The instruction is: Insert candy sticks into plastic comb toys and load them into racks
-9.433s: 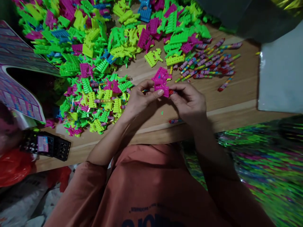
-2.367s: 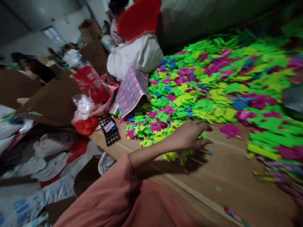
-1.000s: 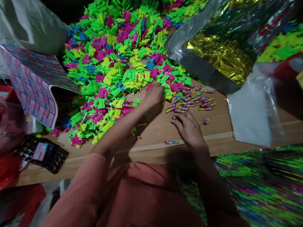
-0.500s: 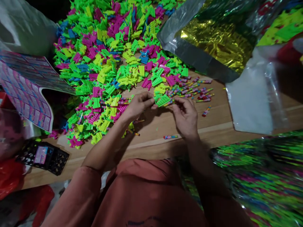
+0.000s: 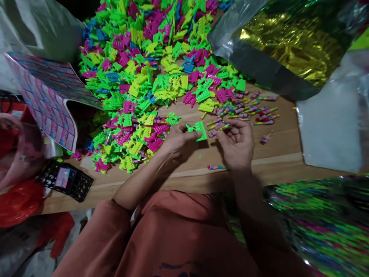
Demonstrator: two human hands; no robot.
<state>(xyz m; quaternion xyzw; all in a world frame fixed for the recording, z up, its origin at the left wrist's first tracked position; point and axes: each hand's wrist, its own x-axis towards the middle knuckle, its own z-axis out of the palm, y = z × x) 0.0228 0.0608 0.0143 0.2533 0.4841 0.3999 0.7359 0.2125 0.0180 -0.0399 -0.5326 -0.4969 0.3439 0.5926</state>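
Observation:
My left hand [image 5: 180, 139] pinches a bright green plastic toy piece [image 5: 201, 131] with a comb-like slotted panel between thumb and fingers. Just to its right, my right hand [image 5: 238, 144] has its thumb and fingertips closed on a slim printed tube [image 5: 216, 131], its tip pointing at the green piece with a small gap between. Beyond the hands lies a loose group of similar colourful tubes [image 5: 248, 109]. A single tube [image 5: 216, 167] rests on the wooden table [image 5: 184, 177] below my right hand.
A big heap of green, yellow, pink and blue plastic pieces [image 5: 138, 77] covers the back left. A bag with gold foil [image 5: 291, 50] and a white plastic bag [image 5: 328, 134] sit right. On the left are a printed sheet [image 5: 54, 107] and a black tray [image 5: 82, 184].
The green piece has turned in my left hand so its panel stands more upright. My right hand and the tube have drawn slightly away from it. The view has shifted, too.

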